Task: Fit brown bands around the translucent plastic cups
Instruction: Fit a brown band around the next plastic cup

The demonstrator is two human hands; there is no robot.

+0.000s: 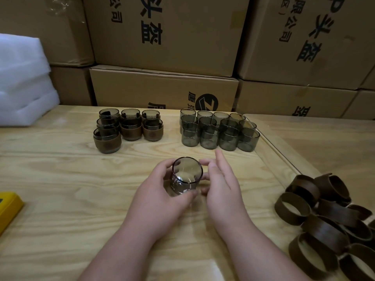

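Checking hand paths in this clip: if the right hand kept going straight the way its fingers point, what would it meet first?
Probably the group of unbanded cups at the table's far side; the right hand points up and away, bare wood between. Depth is uncertain.

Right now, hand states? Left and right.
Left hand: fingers curled round a bare translucent cup, holding it.
Right hand: open beside the cup, holding nothing.

Bands (328, 226) right of cups (220, 130)
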